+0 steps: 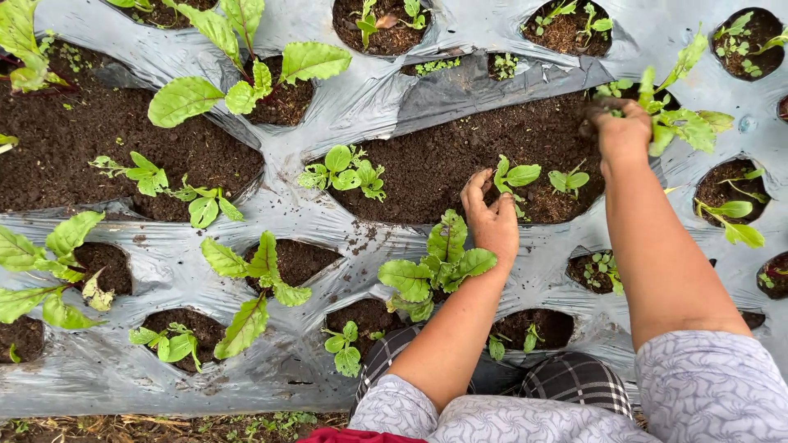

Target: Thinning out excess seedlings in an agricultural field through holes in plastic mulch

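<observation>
Your patterned sleeves [706, 385] sit nearest | left hand [491, 215] curled, fingertips pressing soil beside a small seedling [513, 175] at 12 o'clock | right hand [621, 131] at 1 o'clock, closed around weed stems [669, 119] | grey plastic mulch [328, 115] keeps soil covered.

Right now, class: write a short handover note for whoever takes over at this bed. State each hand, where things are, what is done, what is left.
Left hand: fingers curled in the soil by a small seedling, in the torn opening of the plastic sheet.
Right hand: closed at the base of a leafy plant at the opening's far right edge.
Done: cannot tell.
Left: small weeds show in nearby holes.
</observation>
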